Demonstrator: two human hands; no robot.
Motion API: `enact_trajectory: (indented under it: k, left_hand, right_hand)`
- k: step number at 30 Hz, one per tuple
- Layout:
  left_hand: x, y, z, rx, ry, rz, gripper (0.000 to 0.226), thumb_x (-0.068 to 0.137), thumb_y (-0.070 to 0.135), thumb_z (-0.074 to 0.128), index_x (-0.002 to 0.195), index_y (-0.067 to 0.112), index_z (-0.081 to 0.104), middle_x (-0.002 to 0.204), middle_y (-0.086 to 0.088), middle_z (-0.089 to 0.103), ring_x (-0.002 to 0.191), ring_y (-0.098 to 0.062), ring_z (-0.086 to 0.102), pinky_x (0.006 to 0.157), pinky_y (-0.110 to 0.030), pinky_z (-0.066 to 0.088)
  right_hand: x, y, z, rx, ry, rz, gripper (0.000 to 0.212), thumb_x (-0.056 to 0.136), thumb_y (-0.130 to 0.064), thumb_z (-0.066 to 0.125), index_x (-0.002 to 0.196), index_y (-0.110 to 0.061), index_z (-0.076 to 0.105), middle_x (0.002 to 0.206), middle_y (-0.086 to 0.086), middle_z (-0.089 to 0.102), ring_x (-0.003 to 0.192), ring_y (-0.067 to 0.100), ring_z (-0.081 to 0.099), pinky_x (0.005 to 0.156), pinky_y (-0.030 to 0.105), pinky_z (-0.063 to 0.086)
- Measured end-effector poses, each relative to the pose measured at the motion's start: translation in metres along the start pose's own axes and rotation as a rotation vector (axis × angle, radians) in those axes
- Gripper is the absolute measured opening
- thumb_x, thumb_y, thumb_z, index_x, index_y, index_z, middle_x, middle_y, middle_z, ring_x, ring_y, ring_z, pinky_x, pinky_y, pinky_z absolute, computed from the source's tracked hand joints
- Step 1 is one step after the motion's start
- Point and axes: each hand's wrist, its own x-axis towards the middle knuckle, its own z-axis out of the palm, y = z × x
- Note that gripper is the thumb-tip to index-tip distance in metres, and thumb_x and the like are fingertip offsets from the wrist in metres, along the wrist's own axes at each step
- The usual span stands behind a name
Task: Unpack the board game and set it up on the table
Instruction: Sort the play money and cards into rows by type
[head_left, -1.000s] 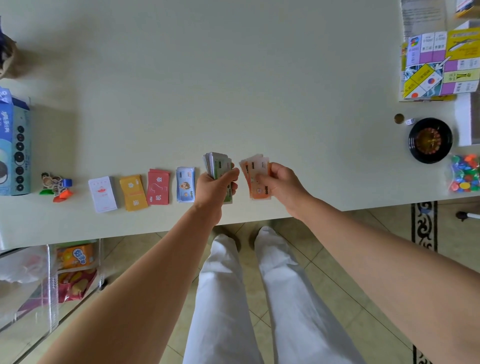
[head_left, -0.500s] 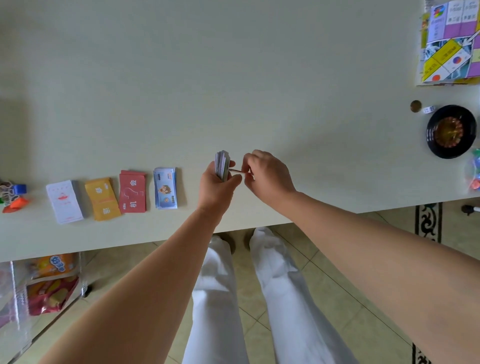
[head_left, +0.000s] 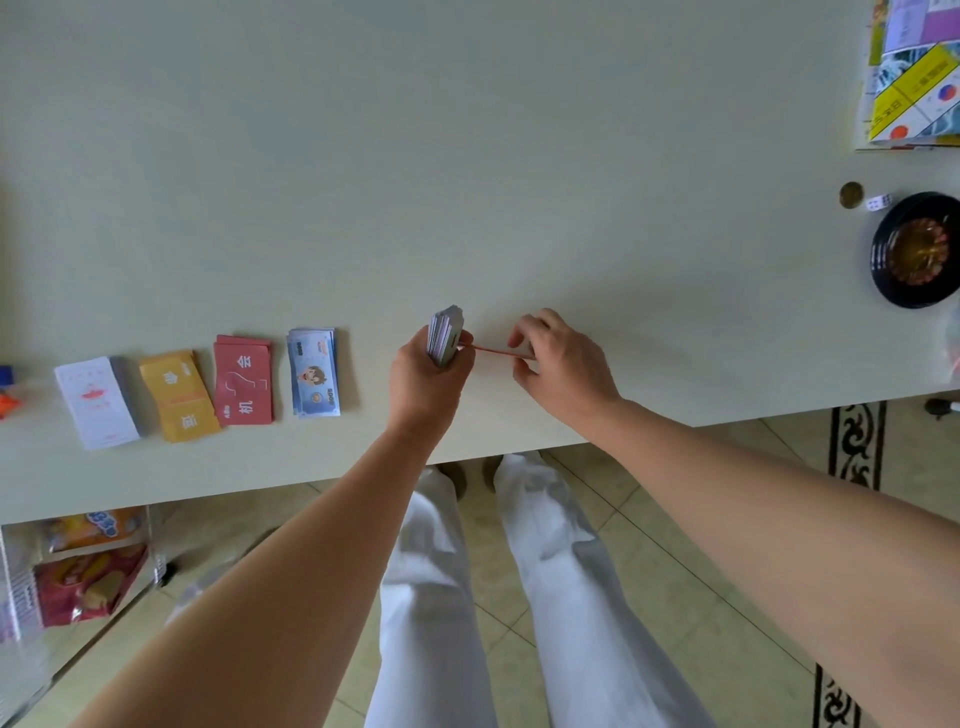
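Play-money stack (head_left: 445, 335) stands on edge in the left hand (head_left: 423, 379), fingers wrapped round it, above the counter (head_left: 467, 156) near its front edge. Fingers of the right hand (head_left: 558, 364) pinch what looks like orange notes (head_left: 493, 352), seen edge-on. A loose left grip could spill notes onto the floor (head_left: 675, 571).

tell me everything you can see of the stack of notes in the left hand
The stack of play-money notes is a thick bundle of thin paper sheets, seen edge-on: greyish-white edges with pinkish streaks. It stands upright over the table, near its front edge, gripped by the left hand, whose fingers and thumb curl round its lower part. The right hand pinches flat orange notes whose left end meets the stack's side. Its printed faces are hidden.
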Motion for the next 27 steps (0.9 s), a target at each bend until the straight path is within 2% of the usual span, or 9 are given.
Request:
enact_trajectory:
  k: [3, 7, 11, 13, 15, 19, 21, 24, 27]
  left_hand:
    - [-0.004, 0.002, 0.002, -0.069, -0.021, -0.036, 0.009, 0.087, 0.008, 0.062, 0.090, 0.015, 0.067, 0.060, 0.005, 0.051, 0.049, -0.006, 0.040, 0.049, -0.019, 0.036]
    - [-0.002, 0.005, 0.001, -0.150, -0.008, -0.078, 0.017, 0.086, 0.007, 0.060, 0.099, 0.016, 0.069, 0.068, 0.001, 0.055, 0.059, -0.014, 0.044, 0.056, -0.025, 0.041]
    - [0.000, 0.004, -0.002, -0.195, 0.084, -0.111, 0.023, 0.086, 0.004, 0.058, 0.105, 0.013, 0.067, 0.063, -0.001, 0.049, 0.055, -0.014, 0.040, 0.048, -0.017, 0.037]
    - [-0.002, 0.003, 0.000, -0.201, 0.057, -0.112, 0.018, 0.085, 0.004, 0.058, 0.101, 0.010, 0.066, 0.063, -0.006, 0.044, 0.057, -0.017, 0.037, 0.050, -0.022, 0.035]
    - [-0.004, 0.003, 0.003, -0.197, 0.030, -0.097, 0.011, 0.085, 0.003, 0.058, 0.094, 0.005, 0.062, 0.066, -0.009, 0.038, 0.060, -0.018, 0.033, 0.051, -0.026, 0.031]
    - [-0.006, 0.004, 0.006, -0.137, 0.041, -0.087, 0.006, 0.085, 0.002, 0.057, 0.079, 0.002, 0.054, 0.057, 0.000, 0.034, 0.045, -0.007, 0.028, 0.043, -0.019, 0.027]
    - [-0.007, 0.006, 0.005, -0.118, 0.020, -0.069, 0.019, 0.084, 0.002, 0.058, 0.071, 0.009, 0.047, 0.056, 0.001, 0.035, 0.044, -0.005, 0.028, 0.043, -0.017, 0.027]
    - [-0.007, 0.010, 0.001, -0.185, 0.036, -0.108, 0.003, 0.085, 0.006, 0.060, 0.088, 0.006, 0.058, 0.065, -0.008, 0.041, 0.058, -0.015, 0.037, 0.051, -0.025, 0.032]
    - [-0.004, 0.015, -0.005, -0.347, 0.116, -0.233, 0.011, 0.087, 0.011, 0.062, 0.094, 0.020, 0.060, 0.067, -0.006, 0.046, 0.058, -0.017, 0.041, 0.050, -0.023, 0.035]
  right_hand:
    - [0.000, -0.003, 0.003, 0.000, -0.040, -0.043, 0.015, 0.087, -0.011, 0.057, 0.101, -0.015, 0.060, 0.101, 0.003, 0.054, 0.074, 0.024, 0.062, 0.058, 0.034, 0.051]
    - [0.005, -0.006, 0.004, -0.073, 0.024, -0.034, 0.011, 0.090, -0.009, 0.052, 0.096, -0.009, 0.062, 0.091, 0.007, 0.055, 0.061, 0.029, 0.057, 0.051, 0.028, 0.035]
    - [0.008, -0.004, 0.000, -0.109, 0.101, -0.033, 0.007, 0.088, -0.009, 0.057, 0.092, -0.005, 0.061, 0.087, 0.010, 0.055, 0.054, 0.032, 0.054, 0.046, 0.032, 0.044]
    - [0.008, -0.005, 0.000, -0.124, 0.106, -0.030, 0.005, 0.087, -0.008, 0.058, 0.090, -0.005, 0.061, 0.085, 0.011, 0.054, 0.052, 0.032, 0.053, 0.045, 0.032, 0.043]
    - [0.009, -0.006, 0.002, -0.138, 0.100, -0.028, 0.004, 0.086, -0.006, 0.058, 0.089, -0.005, 0.061, 0.082, 0.011, 0.054, 0.050, 0.031, 0.052, 0.044, 0.028, 0.035]
    - [0.011, -0.007, 0.004, -0.161, 0.098, -0.032, 0.006, 0.085, -0.005, 0.059, 0.090, -0.004, 0.061, 0.081, 0.012, 0.054, 0.049, 0.030, 0.051, 0.045, 0.025, 0.028]
    - [0.010, -0.007, 0.003, -0.175, 0.072, -0.035, 0.009, 0.087, -0.006, 0.057, 0.095, -0.005, 0.060, 0.084, 0.012, 0.055, 0.051, 0.031, 0.052, 0.046, 0.026, 0.030]
    - [0.009, -0.006, -0.001, -0.123, 0.007, -0.048, 0.015, 0.091, -0.011, 0.052, 0.104, -0.006, 0.058, 0.092, 0.011, 0.057, 0.062, 0.030, 0.056, 0.049, 0.031, 0.040]
    - [0.011, -0.010, -0.006, 0.097, -0.030, -0.038, 0.013, 0.091, -0.013, 0.051, 0.102, -0.007, 0.056, 0.102, 0.011, 0.062, 0.078, 0.031, 0.060, 0.060, 0.039, 0.051]
